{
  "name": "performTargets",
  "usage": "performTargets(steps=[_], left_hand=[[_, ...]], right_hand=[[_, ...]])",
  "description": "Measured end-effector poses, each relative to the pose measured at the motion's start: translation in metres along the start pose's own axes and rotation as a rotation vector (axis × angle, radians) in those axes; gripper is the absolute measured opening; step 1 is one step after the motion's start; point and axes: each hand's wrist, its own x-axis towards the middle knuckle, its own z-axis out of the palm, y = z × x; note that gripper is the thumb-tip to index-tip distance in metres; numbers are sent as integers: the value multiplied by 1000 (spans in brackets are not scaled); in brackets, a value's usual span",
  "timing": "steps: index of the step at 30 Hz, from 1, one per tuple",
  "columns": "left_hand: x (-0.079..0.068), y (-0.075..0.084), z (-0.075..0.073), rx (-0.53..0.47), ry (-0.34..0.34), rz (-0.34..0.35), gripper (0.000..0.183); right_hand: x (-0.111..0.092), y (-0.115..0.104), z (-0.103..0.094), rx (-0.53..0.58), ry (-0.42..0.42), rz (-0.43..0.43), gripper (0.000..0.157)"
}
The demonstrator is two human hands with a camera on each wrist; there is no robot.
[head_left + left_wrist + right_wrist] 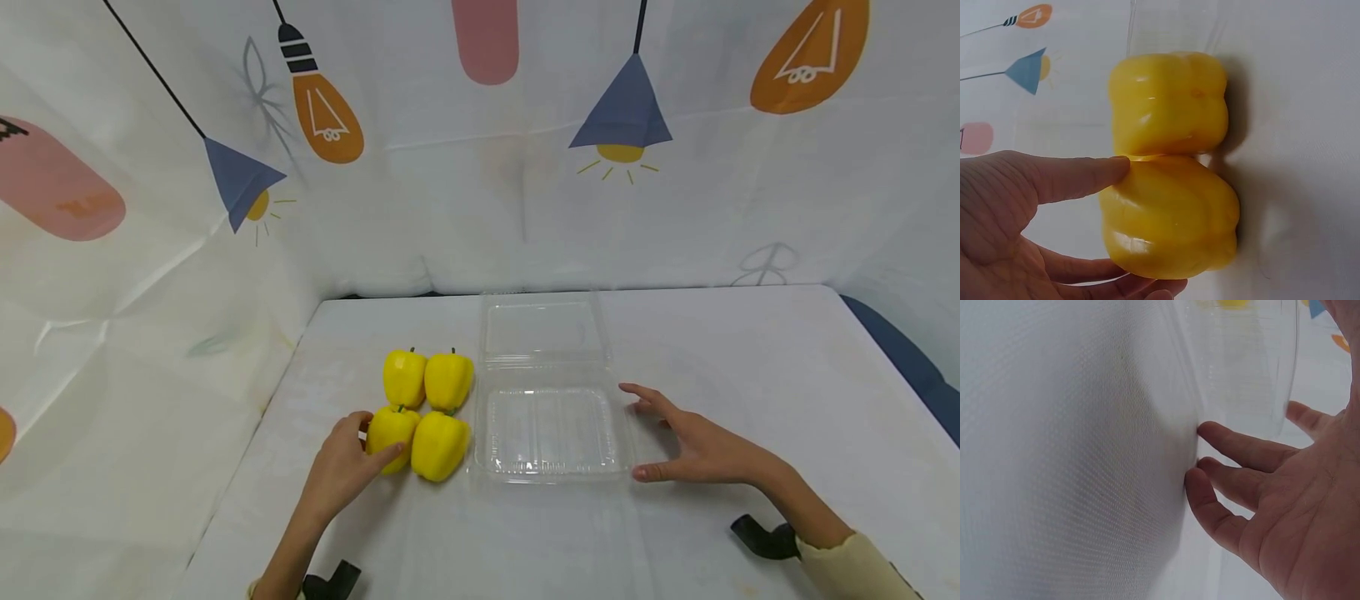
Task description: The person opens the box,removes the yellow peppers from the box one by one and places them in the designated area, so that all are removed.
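Several yellow bell peppers sit close together left of a clear plastic clamshell box (553, 433) in the head view. My left hand (347, 462) grips the front-left pepper (392, 435), with the thumb on one side and the fingers round the other. In the left wrist view that pepper (1169, 219) touches its neighbour (1169, 103), and the thumb (1085, 178) lies along the seam between them. Beside the box's right edge is my right hand (701, 450), fingers spread and holding nothing. In the right wrist view its fingertips (1207, 430) are close to the box wall (1244, 369).
The box lid (542, 329) lies folded back toward the rear of the white table (720, 350). A white curtain (442, 192) printed with lamps and bulbs hangs behind and at the left. A dark blue object (900, 350) shows past the table's right edge.
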Motion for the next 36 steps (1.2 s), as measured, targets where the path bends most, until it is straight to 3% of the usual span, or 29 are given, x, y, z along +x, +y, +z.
performTargets(steps=[18,36], left_hand=[[0,0,0,-11,-18,22,77],[13,-4,-21,-24,-38,70,76]], right_hand=[[-2,-5,1,4,14,0,105],[0,-2,2,-24,8,5,105]])
